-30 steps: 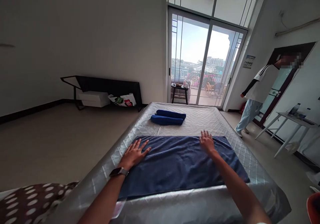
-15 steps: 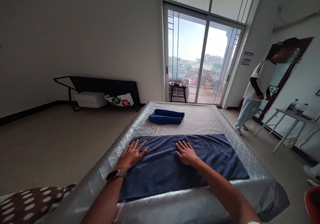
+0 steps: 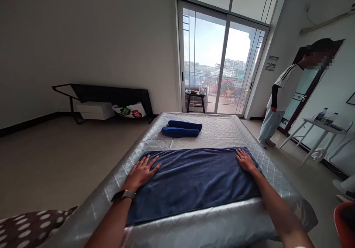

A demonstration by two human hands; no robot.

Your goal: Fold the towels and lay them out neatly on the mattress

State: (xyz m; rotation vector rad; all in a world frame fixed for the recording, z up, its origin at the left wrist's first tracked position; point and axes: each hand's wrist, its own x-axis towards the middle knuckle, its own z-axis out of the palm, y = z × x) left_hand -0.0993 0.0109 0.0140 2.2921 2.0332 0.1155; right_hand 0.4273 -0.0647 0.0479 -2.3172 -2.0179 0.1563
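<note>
A dark blue towel lies spread out across the silver quilted mattress, with some wrinkles in its surface. My left hand rests flat on its left end, fingers spread, a watch on the wrist. Near the far right corner, my right hand lies flat on the cloth with its fingers stretched out. Beyond the towel, two rolled blue towels lie side by side on the mattress.
A person stands at the right by a door. Nearby is a small white table with bottles. A black bench-like frame stands along the left wall. A polka-dotted brown cloth is at lower left, a red chair at lower right.
My right hand has slid rightward over the towel, from its middle to its far right corner. My left hand stays on the left end. The person's arm at the right has lowered.
</note>
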